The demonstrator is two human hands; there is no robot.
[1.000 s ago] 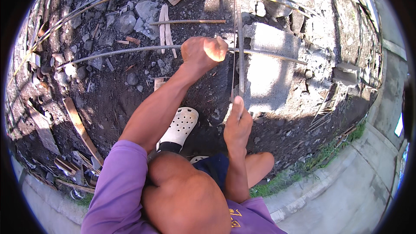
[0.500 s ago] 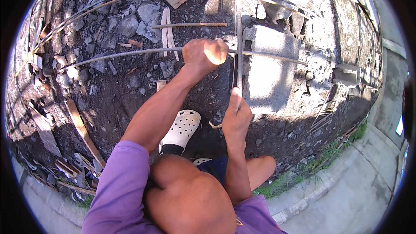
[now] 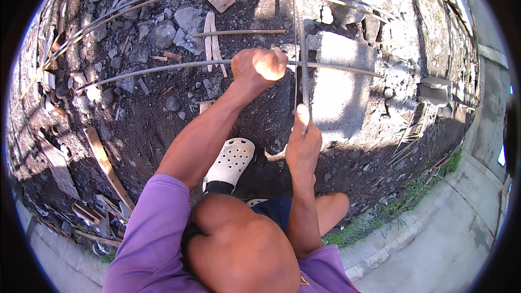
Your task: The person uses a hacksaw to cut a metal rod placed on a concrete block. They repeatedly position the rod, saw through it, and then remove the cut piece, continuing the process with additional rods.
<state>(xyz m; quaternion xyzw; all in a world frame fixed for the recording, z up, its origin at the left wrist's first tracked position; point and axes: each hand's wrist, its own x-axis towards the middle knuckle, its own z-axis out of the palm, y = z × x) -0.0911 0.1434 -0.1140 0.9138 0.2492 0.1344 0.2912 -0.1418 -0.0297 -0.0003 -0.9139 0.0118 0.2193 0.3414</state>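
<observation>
Right hand (image 3: pixel 304 144) advanced, clenching hacksaw (image 3: pixel 305 84); left fist (image 3: pixel 258 69), rod (image 3: pixel 184 65)

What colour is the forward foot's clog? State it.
The clog is off-white with round holes, best seen in the head view.

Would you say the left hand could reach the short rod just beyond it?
Probably, once the left hand lets go of the long rod; the short rod lies close, its right half uncovered.

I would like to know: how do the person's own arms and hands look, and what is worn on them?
The left sleeve and right sleeve are purple; the left one is short. Both forearms are bare. The left hand and right hand are ungloved, and no watch or bracelet shows.
</observation>
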